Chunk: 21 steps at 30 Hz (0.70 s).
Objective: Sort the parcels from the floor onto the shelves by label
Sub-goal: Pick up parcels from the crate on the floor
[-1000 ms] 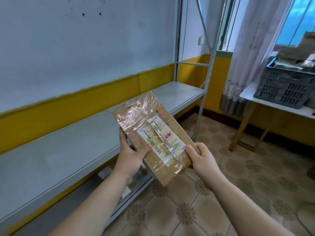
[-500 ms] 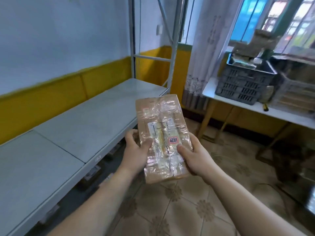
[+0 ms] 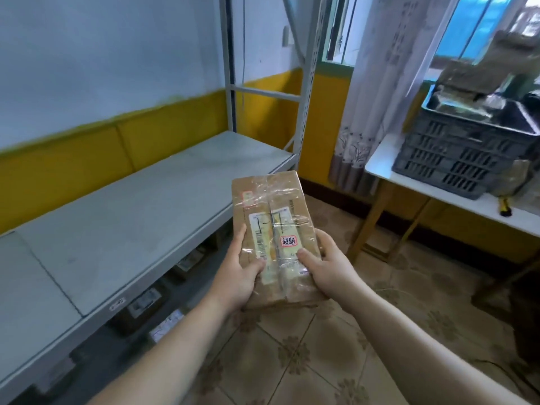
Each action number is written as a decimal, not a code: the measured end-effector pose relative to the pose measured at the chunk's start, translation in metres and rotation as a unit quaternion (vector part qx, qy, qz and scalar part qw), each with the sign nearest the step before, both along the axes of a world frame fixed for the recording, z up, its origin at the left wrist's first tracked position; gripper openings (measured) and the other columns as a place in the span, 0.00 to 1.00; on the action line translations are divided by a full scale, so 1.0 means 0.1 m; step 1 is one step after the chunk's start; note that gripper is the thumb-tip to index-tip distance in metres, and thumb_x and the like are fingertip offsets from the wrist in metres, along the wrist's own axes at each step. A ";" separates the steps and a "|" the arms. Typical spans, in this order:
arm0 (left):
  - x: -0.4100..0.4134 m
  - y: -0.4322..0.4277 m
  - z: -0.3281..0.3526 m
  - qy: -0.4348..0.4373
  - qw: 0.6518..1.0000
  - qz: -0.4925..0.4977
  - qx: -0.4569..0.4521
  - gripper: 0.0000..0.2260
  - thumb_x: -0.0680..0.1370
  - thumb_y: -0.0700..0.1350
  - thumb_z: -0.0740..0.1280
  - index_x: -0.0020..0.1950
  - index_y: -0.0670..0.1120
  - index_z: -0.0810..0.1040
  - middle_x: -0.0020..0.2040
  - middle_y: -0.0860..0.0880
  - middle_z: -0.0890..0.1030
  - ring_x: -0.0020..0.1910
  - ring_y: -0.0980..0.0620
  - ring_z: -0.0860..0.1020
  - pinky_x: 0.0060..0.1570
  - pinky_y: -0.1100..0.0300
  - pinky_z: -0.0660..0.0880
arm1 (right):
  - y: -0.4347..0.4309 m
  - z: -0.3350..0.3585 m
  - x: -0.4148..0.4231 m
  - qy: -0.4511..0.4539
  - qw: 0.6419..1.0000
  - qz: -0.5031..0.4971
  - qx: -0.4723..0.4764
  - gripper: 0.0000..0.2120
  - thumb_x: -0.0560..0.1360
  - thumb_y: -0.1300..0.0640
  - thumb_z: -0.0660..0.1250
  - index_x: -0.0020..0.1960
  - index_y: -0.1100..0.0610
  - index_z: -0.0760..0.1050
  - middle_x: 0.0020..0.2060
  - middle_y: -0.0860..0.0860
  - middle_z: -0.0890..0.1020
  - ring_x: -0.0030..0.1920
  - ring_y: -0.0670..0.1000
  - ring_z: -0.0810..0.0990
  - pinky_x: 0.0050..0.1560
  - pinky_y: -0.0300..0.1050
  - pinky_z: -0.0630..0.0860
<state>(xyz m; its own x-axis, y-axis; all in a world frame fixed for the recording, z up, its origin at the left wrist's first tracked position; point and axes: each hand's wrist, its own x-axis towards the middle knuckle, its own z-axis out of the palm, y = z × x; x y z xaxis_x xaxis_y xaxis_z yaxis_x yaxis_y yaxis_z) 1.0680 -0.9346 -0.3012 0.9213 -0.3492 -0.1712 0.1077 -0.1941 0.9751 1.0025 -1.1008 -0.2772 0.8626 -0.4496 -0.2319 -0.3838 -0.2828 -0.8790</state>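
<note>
Your two forearms reach forward from the bottom of the view. Your left hand point(image 3: 238, 276) and right hand point(image 3: 330, 267) sit apart, each clamped on the near end of a flat brown cardboard parcel wrapped in clear tape point(image 3: 271, 200). Your thumbs press its top face and your fingers wrap its side edges.

You hold the parcel in the air above the patterned beige tile floor point(image 3: 306, 346), face up. Its long axis runs straight away from you. A white shipping label point(image 3: 263, 238) with a small red-and-white sticker point(image 3: 288, 241) lies along that axis.

The long grey metal shelf board point(image 3: 131, 223) lies to the parcel's left, so your left hand is nearer to it. Placing the parcel there likely means a sideways carry to the left.

Farther right, a dark grey slatted plastic crate point(image 3: 461, 153) stands on a white table point(image 3: 380, 162).
</note>
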 end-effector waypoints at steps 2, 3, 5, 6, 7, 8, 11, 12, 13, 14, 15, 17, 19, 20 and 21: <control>0.08 -0.24 -0.05 0.016 1.000 0.022 0.006 0.31 0.81 0.40 0.64 0.76 0.65 0.55 0.59 0.58 0.75 0.48 0.65 0.77 0.35 0.72 0.73 | -0.29 -0.04 0.16 0.018 0.999 0.031 0.006 0.23 0.78 0.47 0.67 0.70 0.41 0.64 0.51 0.37 0.78 0.50 0.43 0.81 0.54 0.48 0.80; 0.12 -0.35 -0.09 0.024 0.999 0.031 0.011 0.31 0.81 0.40 0.64 0.76 0.64 0.55 0.59 0.58 0.76 0.49 0.64 0.78 0.38 0.71 0.73 | -0.43 -0.07 0.23 0.028 0.999 0.044 0.009 0.23 0.78 0.47 0.67 0.70 0.42 0.64 0.51 0.38 0.78 0.50 0.44 0.81 0.53 0.48 0.80; 0.18 -0.53 -0.14 0.037 0.998 0.051 0.022 0.31 0.81 0.40 0.64 0.77 0.62 0.55 0.63 0.55 0.76 0.54 0.59 0.78 0.45 0.67 0.73 | -0.66 -0.10 0.38 0.044 0.997 0.070 0.010 0.24 0.77 0.47 0.68 0.71 0.43 0.64 0.52 0.39 0.79 0.50 0.44 0.82 0.53 0.47 0.81; 0.21 -0.59 -0.16 0.044 0.997 0.059 0.031 0.31 0.81 0.40 0.64 0.77 0.62 0.55 0.64 0.54 0.75 0.56 0.57 0.77 0.46 0.66 0.72 | -0.75 -0.13 0.47 0.051 0.995 0.084 0.011 0.25 0.77 0.47 0.68 0.71 0.44 0.64 0.52 0.40 0.79 0.51 0.45 0.82 0.53 0.47 0.81; 0.24 -0.65 -0.18 0.050 0.996 0.066 0.042 0.31 0.81 0.40 0.64 0.77 0.61 0.55 0.64 0.54 0.75 0.55 0.57 0.77 0.45 0.66 0.72 | -0.83 -0.15 0.56 0.057 0.993 0.100 0.011 0.25 0.77 0.47 0.68 0.72 0.45 0.64 0.52 0.40 0.79 0.51 0.45 0.82 0.53 0.47 0.81; 0.29 -0.69 -0.21 0.056 0.995 0.071 0.049 0.31 0.81 0.40 0.64 0.77 0.61 0.55 0.62 0.55 0.75 0.53 0.59 0.77 0.43 0.67 0.72 | -0.89 -0.17 0.66 0.064 0.991 0.115 0.007 0.26 0.77 0.47 0.68 0.72 0.45 0.64 0.52 0.40 0.78 0.51 0.44 0.82 0.52 0.46 0.81; 0.47 -0.75 -0.32 0.082 0.991 0.081 0.068 0.30 0.81 0.40 0.64 0.76 0.62 0.56 0.60 0.57 0.75 0.48 0.65 0.75 0.39 0.68 0.71 | -1.01 -0.25 0.97 0.089 0.984 0.152 -0.003 0.28 0.78 0.46 0.67 0.74 0.47 0.62 0.53 0.41 0.77 0.52 0.45 0.81 0.50 0.45 0.81; 0.55 -0.76 -0.37 0.090 0.990 0.079 0.074 0.30 0.81 0.40 0.64 0.77 0.62 0.56 0.58 0.59 0.75 0.47 0.66 0.75 0.38 0.69 0.70 | -1.04 -0.28 1.08 0.097 0.982 0.161 -0.006 0.29 0.78 0.46 0.67 0.76 0.47 0.61 0.54 0.42 0.76 0.52 0.45 0.81 0.47 0.43 0.81; 0.65 -0.76 -0.44 0.097 0.989 0.075 0.081 0.30 0.81 0.40 0.64 0.77 0.61 0.56 0.55 0.61 0.75 0.47 0.67 0.75 0.37 0.70 0.70 | -1.06 -0.33 1.19 0.105 0.980 0.170 -0.010 0.30 0.78 0.46 0.66 0.77 0.48 0.59 0.56 0.43 0.76 0.51 0.44 0.80 0.43 0.39 0.79; 0.74 -0.77 -0.50 0.106 0.988 0.071 0.090 0.30 0.81 0.40 0.63 0.77 0.60 0.55 0.52 0.64 0.73 0.46 0.67 0.74 0.36 0.71 0.70 | -1.09 -0.39 1.30 0.115 0.978 0.175 -0.018 0.31 0.79 0.46 0.66 0.77 0.49 0.58 0.58 0.44 0.76 0.51 0.44 0.80 0.40 0.37 0.77; 0.84 -0.79 -0.57 0.115 0.986 0.065 0.100 0.30 0.81 0.40 0.63 0.77 0.60 0.56 0.51 0.65 0.72 0.46 0.67 0.74 0.34 0.72 0.70 | -1.12 -0.44 1.40 0.124 0.976 0.177 -0.023 0.32 0.79 0.46 0.66 0.78 0.49 0.57 0.61 0.46 0.76 0.51 0.45 0.79 0.40 0.36 0.76; 1.03 -0.86 -0.72 0.128 0.983 0.053 0.119 0.30 0.81 0.40 0.63 0.78 0.59 0.55 0.53 0.62 0.73 0.46 0.66 0.74 0.34 0.72 0.71 | -1.19 -0.61 1.61 0.139 0.973 0.182 -0.029 0.32 0.79 0.47 0.66 0.78 0.50 0.57 0.63 0.46 0.75 0.52 0.45 0.79 0.43 0.38 0.78; 1.19 -0.96 -0.89 0.139 0.981 0.051 0.127 0.30 0.81 0.40 0.63 0.78 0.59 0.55 0.54 0.60 0.73 0.46 0.66 0.74 0.35 0.72 0.71 | -1.25 -0.80 1.80 0.157 0.969 0.191 -0.024 0.30 0.79 0.48 0.66 0.77 0.51 0.59 0.56 0.43 0.76 0.50 0.44 0.79 0.45 0.39 0.79; 1.26 -1.01 -0.99 0.147 0.980 0.055 0.125 0.30 0.81 0.40 0.63 0.78 0.58 0.55 0.52 0.60 0.73 0.45 0.66 0.74 0.33 0.73 0.71 | -1.29 -0.91 1.90 0.165 0.966 0.196 -0.018 0.29 0.79 0.48 0.66 0.76 0.50 0.59 0.53 0.42 0.75 0.50 0.44 0.80 0.46 0.40 0.80; 1.33 -1.05 -1.08 0.159 0.978 0.064 0.121 0.29 0.81 0.40 0.62 0.78 0.58 0.55 0.50 0.61 0.73 0.44 0.66 0.74 0.31 0.74 0.71 | -1.32 -1.03 2.01 0.174 0.964 0.203 -0.014 0.29 0.79 0.48 0.66 0.76 0.50 0.59 0.50 0.41 0.75 0.49 0.43 0.80 0.46 0.40 0.80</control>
